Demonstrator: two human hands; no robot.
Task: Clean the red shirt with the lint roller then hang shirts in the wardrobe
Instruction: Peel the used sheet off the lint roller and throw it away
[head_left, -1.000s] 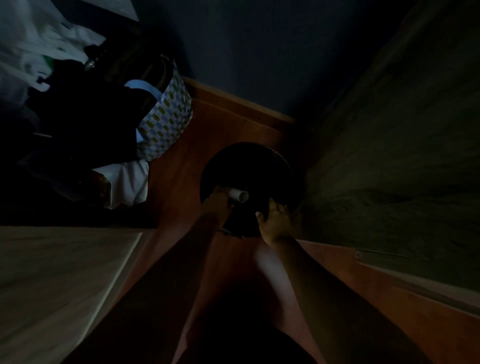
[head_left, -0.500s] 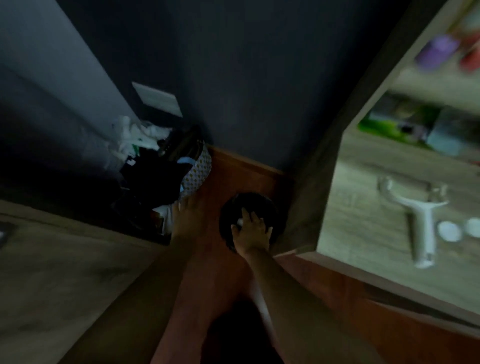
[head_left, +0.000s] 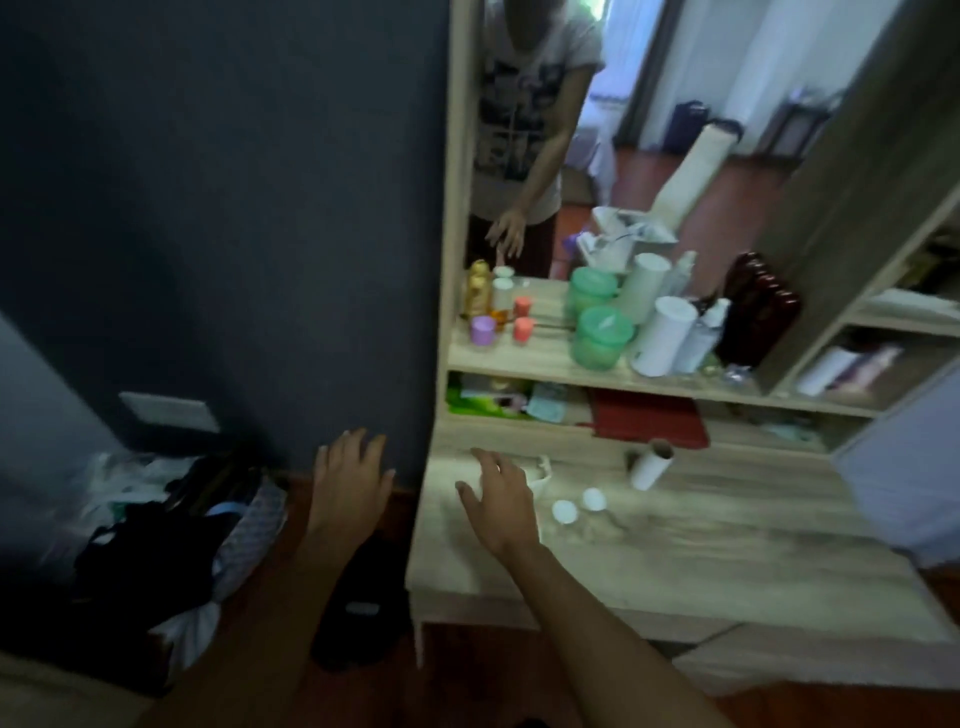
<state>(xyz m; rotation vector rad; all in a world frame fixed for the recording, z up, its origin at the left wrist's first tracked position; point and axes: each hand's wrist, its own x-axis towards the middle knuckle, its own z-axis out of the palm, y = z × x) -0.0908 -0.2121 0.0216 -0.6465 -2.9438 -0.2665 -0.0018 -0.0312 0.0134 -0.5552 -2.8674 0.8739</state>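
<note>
My left hand (head_left: 353, 483) hovers open, fingers spread, above the floor in front of the dark wall. My right hand (head_left: 501, 501) is open too, over the left end of the wooden dressing table (head_left: 727, 545). The white lint roller handle (head_left: 540, 465) lies on the table, mostly hidden behind my right hand. A bare cardboard roll (head_left: 652, 465) lies further right on the table. Something red (head_left: 649, 418) sits in the shelf slot above the table; whether it is the shirt I cannot tell. The view is blurred.
A round black bin (head_left: 363, 597) stands on the floor beside the table. A patterned basket (head_left: 254, 519) with dark clothes is at the left. Two white caps (head_left: 564, 512) lie near my right hand. Bottles and green jars (head_left: 602, 335) crowd the shelf under the mirror (head_left: 675, 130).
The view has swung up from the black bin to the dressing table. Both hands have left the bin, and the white tube in my left hand is gone from it.
</note>
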